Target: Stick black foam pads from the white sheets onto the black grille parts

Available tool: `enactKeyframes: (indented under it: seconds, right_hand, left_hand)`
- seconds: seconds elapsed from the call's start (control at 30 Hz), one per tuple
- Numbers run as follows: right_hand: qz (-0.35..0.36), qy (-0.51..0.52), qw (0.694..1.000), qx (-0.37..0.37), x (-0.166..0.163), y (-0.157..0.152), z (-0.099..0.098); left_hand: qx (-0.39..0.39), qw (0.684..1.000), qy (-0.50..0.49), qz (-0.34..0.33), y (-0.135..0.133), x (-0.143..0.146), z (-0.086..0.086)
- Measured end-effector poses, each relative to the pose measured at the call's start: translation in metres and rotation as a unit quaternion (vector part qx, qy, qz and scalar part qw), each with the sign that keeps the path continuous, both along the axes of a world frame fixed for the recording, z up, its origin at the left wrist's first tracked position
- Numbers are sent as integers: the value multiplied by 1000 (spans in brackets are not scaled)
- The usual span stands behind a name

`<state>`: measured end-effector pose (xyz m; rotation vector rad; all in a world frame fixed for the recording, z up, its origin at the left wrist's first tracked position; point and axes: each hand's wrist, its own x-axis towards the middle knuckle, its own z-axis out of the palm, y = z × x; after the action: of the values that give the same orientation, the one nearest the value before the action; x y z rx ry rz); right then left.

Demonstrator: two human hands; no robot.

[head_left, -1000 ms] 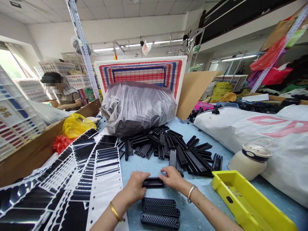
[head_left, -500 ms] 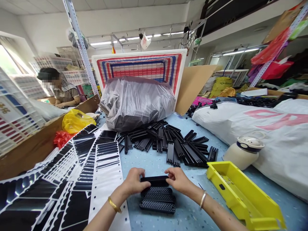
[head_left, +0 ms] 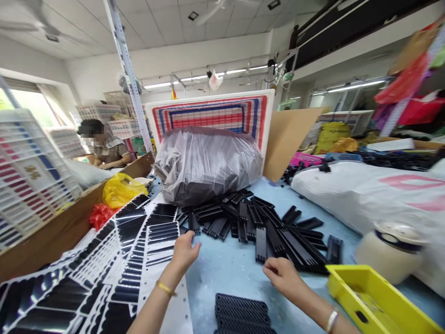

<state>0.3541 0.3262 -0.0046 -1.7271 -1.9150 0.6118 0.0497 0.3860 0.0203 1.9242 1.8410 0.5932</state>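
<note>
My left hand [head_left: 186, 254] hovers by the right edge of a white sheet [head_left: 163, 248] bearing black strips. Its thumb and forefinger are apart, with nothing visible between them. Over the blue table, my right hand [head_left: 282, 274] has loosely bent fingers and holds nothing I can see. Its fingertips are beside the slotted end of a dark grey strip [head_left: 261, 243] at the front of a heap of black plastic strips [head_left: 239, 215]; contact cannot be made out. Between my forearms lies a row of black textured pieces [head_left: 241, 310], cut off by the lower picture edge.
A yellow bin [head_left: 365, 297] with small bits inside stands at the right, before a cream bottle [head_left: 391, 255] and a white sack [head_left: 347, 185]. Behind the heap sits a filled plastic bag [head_left: 212, 162]. A co-worker [head_left: 109, 150] sits far left beyond a cardboard edge [head_left: 83, 204].
Both hands have let go of the black piece above the row and moved apart, left hand leftward, right hand towards the heap. The view has tilted up.
</note>
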Motion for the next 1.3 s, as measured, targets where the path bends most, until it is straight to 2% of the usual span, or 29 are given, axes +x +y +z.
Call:
enactKeyframes:
  seconds: [0.07, 0.13, 0.2, 0.27, 0.4, 0.6, 0.7, 0.83, 0.9, 1.0, 1.1, 1.2, 1.3]
  right_hand:
    - [15, -4, 1000, 6, -3, 6, -2]
    - [36, -7, 999, 9, -8, 5, -7]
    - [48, -13, 999, 14, -14, 0, -15]
    - [55, -33, 998, 23, -16, -5, -21]
    - [65, -76, 994, 40, -17, -8, -22]
    - [60, -4, 997, 57, -33, 3, -3]
    - [59, 24, 997, 54, -43, 8, 5]
    - [43, 54, 996, 54, -51, 11, 13]
    - [40, 55, 996, 54, -52, 10, 15]
    - [46, 32, 997, 45, -50, 4, 11]
    - [46, -3, 999, 25, -43, -9, 2]
    - [60, -10, 998, 0, -34, -25, -4]
    - [67, 12, 998, -7, -29, -38, -3]
  left_hand:
    - [3, 997, 44, 58, 31, -10, 6]
    - [-13, 994, 76, 80, 52, -13, 7]
    - [-26, 992, 99, 80, 62, -10, 5]
    - [-25, 990, 117, 75, 59, -6, 1]
    - [4, 987, 140, 73, 26, -7, -4]
    - [54, 988, 143, 24, -41, -9, -8]
    - [111, 984, 133, -32, -65, 0, -15]
    - [233, 958, 108, -132, -85, 14, -19]
    - [205, 960, 98, -163, -88, 23, -16]
    - [80, 976, 66, -192, -84, 37, -8]
    - [-3, 975, 15, -220, -72, 46, -7]
    - [-51, 968, -38, -242, -63, 47, -11]
    - [-66, 966, -85, -234, -66, 41, -11]
